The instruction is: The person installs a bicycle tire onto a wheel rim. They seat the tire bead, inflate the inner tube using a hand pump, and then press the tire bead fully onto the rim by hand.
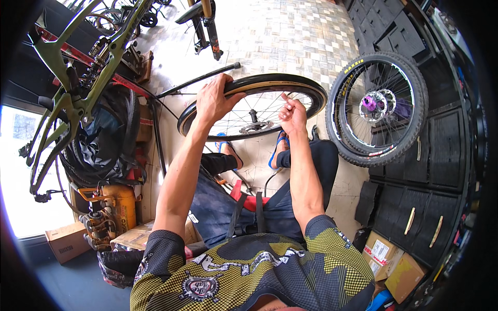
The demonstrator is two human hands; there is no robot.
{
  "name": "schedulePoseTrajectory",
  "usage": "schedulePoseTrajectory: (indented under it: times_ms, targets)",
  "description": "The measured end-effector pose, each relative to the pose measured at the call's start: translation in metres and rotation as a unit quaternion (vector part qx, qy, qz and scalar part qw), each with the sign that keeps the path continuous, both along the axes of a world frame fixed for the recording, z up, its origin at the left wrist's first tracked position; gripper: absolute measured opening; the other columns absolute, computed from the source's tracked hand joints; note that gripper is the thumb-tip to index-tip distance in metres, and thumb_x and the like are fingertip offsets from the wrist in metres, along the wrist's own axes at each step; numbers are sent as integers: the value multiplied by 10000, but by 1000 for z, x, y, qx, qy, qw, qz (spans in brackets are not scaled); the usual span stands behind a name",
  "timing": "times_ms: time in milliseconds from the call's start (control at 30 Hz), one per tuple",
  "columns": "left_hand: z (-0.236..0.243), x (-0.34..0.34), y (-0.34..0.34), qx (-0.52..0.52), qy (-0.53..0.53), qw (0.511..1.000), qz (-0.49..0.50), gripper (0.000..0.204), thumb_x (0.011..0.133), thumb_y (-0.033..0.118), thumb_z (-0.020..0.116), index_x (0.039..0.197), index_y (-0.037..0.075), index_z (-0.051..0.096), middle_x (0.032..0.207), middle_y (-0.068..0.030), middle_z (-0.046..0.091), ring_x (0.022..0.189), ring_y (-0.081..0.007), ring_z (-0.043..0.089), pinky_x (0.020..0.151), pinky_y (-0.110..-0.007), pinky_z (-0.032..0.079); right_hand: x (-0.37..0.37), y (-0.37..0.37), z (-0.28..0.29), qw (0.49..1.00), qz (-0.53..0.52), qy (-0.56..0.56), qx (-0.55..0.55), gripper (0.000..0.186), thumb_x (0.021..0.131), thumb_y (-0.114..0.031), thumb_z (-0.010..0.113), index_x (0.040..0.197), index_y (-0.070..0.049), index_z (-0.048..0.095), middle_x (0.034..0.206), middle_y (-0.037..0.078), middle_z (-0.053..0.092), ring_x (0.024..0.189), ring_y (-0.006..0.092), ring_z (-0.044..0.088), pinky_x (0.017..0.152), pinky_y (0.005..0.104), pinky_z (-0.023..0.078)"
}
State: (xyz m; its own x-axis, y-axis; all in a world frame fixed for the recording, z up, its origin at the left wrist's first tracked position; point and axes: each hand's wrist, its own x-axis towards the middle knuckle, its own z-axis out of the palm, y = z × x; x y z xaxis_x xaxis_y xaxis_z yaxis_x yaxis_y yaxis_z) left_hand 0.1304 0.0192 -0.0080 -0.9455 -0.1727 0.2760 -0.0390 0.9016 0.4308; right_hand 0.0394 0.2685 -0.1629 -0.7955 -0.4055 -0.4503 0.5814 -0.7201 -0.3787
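My left hand point(212, 101) grips the tyre of a bicycle wheel point(249, 80) on its upper left side, thumb along the tan sidewall and fingers over the black tread. The wheel is tilted in front of me above my feet, its spokes, hub and brake disc showing. My right hand point(290, 111) is raised inside the rim's right part, fingers curled and index finger partly lifted toward the rim; whether anything small is between them I cannot make out.
An olive bike frame point(85, 72) hangs on a stand at left, beside a fork point(210, 31), hanging tyres and an orange compressor point(116, 205). Two knobby-tyred wheels point(376, 155) lean against black cabinets point(430, 207) at right. Cardboard boxes point(381, 254) sit at lower right.
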Motion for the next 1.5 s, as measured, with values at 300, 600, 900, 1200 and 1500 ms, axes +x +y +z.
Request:
schedulePoseTrajectory:
  times_ms: [300,600,900,1200,1500]
  targets:
    - [3,2,0,-23,-13,999,-19,631,784,437,942,1204,89,623,1049,-121,745,1012,-330,724,902,-457,545,3,8,3,995,35,31,87,343,995,-194,625,1282,-21,702,683,-80,439,524,59,377,514,263,368]
    - [5,35,-15,-3,3,999,-43,637,843,567,872,1159,78,615,984,-122,722,930,-340,720,855,-456,553,30,49,149,616,47,536,576,318,960,-350,800,1139,-89,777,712,49,563,660,172,507,608,373,445]
    - [30,33,-7,24,-12,992,-126,552,909,536,814,1189,74,700,1041,-121,761,982,-332,742,915,-454,546,8,10,157,401,118,703,575,570,879,-558,816,1176,-72,795,1007,141,564,1041,319,560,926,425,521]
    - [16,41,5,-14,0,989,-145,447,954,498,745,1124,85,735,985,-83,756,923,-321,738,840,-433,560,25,1,162,444,195,680,550,477,933,-478,789,1154,-57,755,1039,115,573,931,316,680,822,451,588]
    - [15,44,14,9,12,995,-103,349,940,433,780,1027,97,748,860,-58,726,831,-298,726,790,-420,553,35,-6,155,421,119,687,580,343,929,-403,803,1064,-90,757,973,81,585,951,275,670,775,421,587]
